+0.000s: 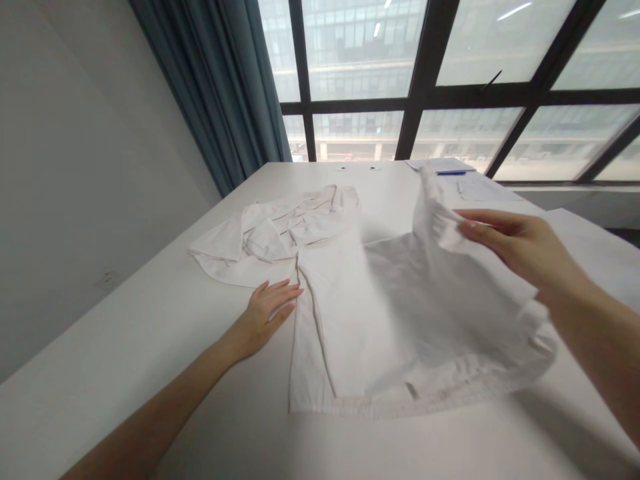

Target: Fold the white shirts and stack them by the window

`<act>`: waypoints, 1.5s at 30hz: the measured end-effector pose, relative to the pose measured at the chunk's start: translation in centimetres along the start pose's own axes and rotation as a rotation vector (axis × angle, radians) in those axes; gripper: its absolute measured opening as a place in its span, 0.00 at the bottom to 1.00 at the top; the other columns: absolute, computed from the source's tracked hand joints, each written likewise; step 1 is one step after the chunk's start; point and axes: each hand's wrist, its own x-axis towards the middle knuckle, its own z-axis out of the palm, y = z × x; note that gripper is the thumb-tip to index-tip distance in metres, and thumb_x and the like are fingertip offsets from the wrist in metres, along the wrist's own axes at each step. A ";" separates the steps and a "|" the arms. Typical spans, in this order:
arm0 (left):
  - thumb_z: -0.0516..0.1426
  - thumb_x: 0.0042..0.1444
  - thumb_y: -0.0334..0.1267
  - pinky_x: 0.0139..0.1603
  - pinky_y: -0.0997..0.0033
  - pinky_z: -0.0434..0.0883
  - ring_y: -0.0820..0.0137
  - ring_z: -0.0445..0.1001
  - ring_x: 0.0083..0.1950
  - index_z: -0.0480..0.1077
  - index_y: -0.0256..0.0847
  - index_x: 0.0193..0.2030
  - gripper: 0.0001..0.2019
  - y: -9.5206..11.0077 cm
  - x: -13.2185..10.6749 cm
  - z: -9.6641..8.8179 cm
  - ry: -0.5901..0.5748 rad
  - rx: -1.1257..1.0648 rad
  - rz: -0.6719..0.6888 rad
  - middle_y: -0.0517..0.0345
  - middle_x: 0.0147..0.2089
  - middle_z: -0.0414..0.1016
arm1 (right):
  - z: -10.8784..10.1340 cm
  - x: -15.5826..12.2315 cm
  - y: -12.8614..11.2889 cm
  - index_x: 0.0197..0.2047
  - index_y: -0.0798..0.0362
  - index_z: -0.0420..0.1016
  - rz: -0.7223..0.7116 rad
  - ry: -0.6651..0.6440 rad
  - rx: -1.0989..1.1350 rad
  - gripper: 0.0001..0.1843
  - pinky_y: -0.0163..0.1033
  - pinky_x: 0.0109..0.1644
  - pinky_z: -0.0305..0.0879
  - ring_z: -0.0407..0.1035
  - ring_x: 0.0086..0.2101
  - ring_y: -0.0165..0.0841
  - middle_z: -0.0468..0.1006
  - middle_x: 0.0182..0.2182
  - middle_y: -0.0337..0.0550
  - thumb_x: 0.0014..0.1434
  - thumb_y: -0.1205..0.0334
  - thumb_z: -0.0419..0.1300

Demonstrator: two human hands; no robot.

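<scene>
A thin white garment (345,293), which looks like a jacket with a gathered hem, is spread across the white table (220,413). My left hand (267,313) lies flat with its fingers apart, the fingertips touching the cloth at its left edge. Pinched between the thumb and fingers of my right hand (515,247) is the right part of the garment, lifted off the table and blurred by motion. The lifted cloth shows its inner side and a small dark tag near the hem. Farther back on the left, a sleeve-like part lies crumpled in folds.
Papers (485,190) and a blue pen (451,173) lie at the table's far right. Another white surface (600,253) adjoins on the right. A grey wall (100,167) runs along the left, with a blue curtain (220,87) and large windows (360,60) behind.
</scene>
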 end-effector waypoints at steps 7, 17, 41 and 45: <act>0.38 0.69 0.50 0.71 0.44 0.42 0.60 0.58 0.70 0.70 0.46 0.60 0.26 0.6 -0.2 -0.4 -0.054 -0.011 -0.032 0.53 0.65 0.69 | 8.3 -5.8 -6.2 0.55 0.54 0.77 -0.280 -0.636 0.314 0.20 0.36 0.34 0.65 0.71 0.29 0.32 0.81 0.29 0.41 0.64 0.62 0.53; 0.41 0.68 0.48 0.65 0.54 0.61 0.61 0.70 0.59 0.76 0.41 0.52 0.25 1.5 1.1 -0.5 0.092 -0.128 -0.023 0.50 0.56 0.75 | 12.7 -9.7 -3.5 0.59 0.56 0.72 -0.238 -0.806 0.309 0.22 0.39 0.43 0.68 0.76 0.37 0.35 0.82 0.38 0.49 0.63 0.67 0.51; 0.49 0.59 0.57 0.31 0.72 0.58 0.70 0.61 0.29 0.61 0.41 0.24 0.22 1.8 10.6 -1.6 -0.193 -0.169 0.022 0.63 0.25 0.60 | 2.5 -8.2 0.4 0.44 0.51 0.73 -0.283 -1.089 0.005 0.10 0.34 0.33 0.61 0.67 0.29 0.30 0.77 0.31 0.38 0.60 0.63 0.56; 0.47 0.60 0.57 0.32 0.71 0.56 0.70 0.59 0.29 0.57 0.41 0.24 0.22 1.7 11.2 -1.4 -0.145 -0.185 0.035 0.64 0.25 0.56 | 0.5 -9.3 -1.4 0.47 0.49 0.73 -0.296 -0.906 0.047 0.12 0.36 0.37 0.65 0.72 0.33 0.33 0.79 0.36 0.41 0.66 0.59 0.51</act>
